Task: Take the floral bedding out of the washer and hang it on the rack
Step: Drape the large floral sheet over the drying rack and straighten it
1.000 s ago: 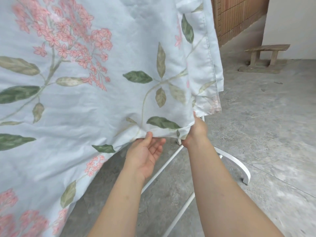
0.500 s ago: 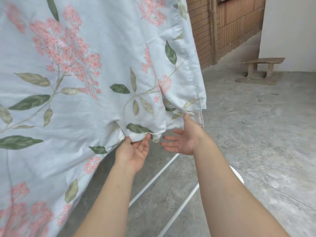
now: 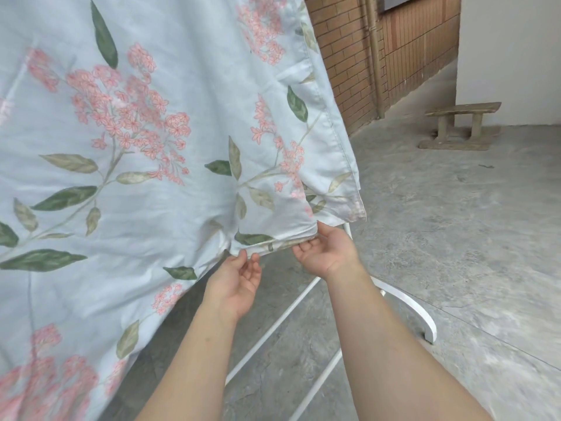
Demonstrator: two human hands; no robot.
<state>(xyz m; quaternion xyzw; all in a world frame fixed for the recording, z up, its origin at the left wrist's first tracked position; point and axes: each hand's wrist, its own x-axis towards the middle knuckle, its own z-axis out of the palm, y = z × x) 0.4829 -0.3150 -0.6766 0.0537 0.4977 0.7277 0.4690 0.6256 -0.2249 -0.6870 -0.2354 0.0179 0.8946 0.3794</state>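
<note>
Reviewer: hands, quick?

Me: My left hand (image 3: 235, 281) pinches the bottom hem of the bedding (image 3: 151, 192), thumb and fingertips on the edge. My right hand (image 3: 328, 253), palm up, grips the folded hem just beside it, with the thumb on top and the fingers curled under.

Reviewer: where's the bedding?

Me: It hangs down from above the frame, over the rack (image 3: 406, 305). White rails and a curved foot show below it, but the top bar is out of view. Farther off are a bench (image 3: 461, 123) and a brick wall (image 3: 343, 71).

Reviewer: handling?

Me: My guess is thin, limp cloth that is likely damp, so it's heavier than it looks and clings to itself. The lower right corner is bunched and folded over. The stitched hem is the firmest part, so I'd hold there and at the corner, then pull down and outward to flatten it.

Reviewer: change from earlier?

Me: Half a second ago my right hand was open under the hem, fingers spread, holding nothing. Now it has closed on the fold. A second ago it clenched the corner. My left hand has stayed on the hem throughout.
</note>
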